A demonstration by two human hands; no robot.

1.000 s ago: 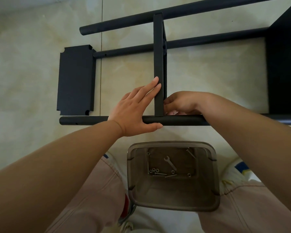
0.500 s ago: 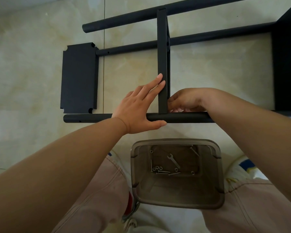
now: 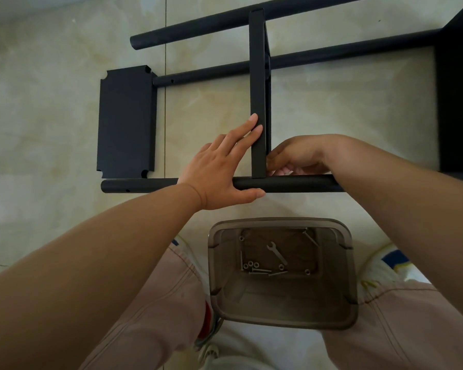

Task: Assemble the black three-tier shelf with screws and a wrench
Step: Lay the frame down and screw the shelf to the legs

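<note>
On the floor between my knees and the far poles, the shelf frame lies on its side, and I'm working at the joint where the middle panel meets the near pole. My left hand lies flat, fingers straight against the panel's left face and thumb laid along the pole, bracing both. My right hand is tucked in just right of the panel with its fingers curled down at the joint; I judge it is starting a screw, though what it pinches (if anything) is hidden, so I cannot tell.

To do this well, I'd keep the panel square to the pole with the left palm, line the hole up before turning, and run the thread in by finger first so it doesn't cross. Only then would I reach for the wrench, which lies in the bin between my feet with the spare screws and washers. Leaving every joint slightly loose until all are in should make the last holes meet.

One loose panel lies flat on the floor to the left, not yet fitted.

No brand, label or writing can be read anywhere.
</note>
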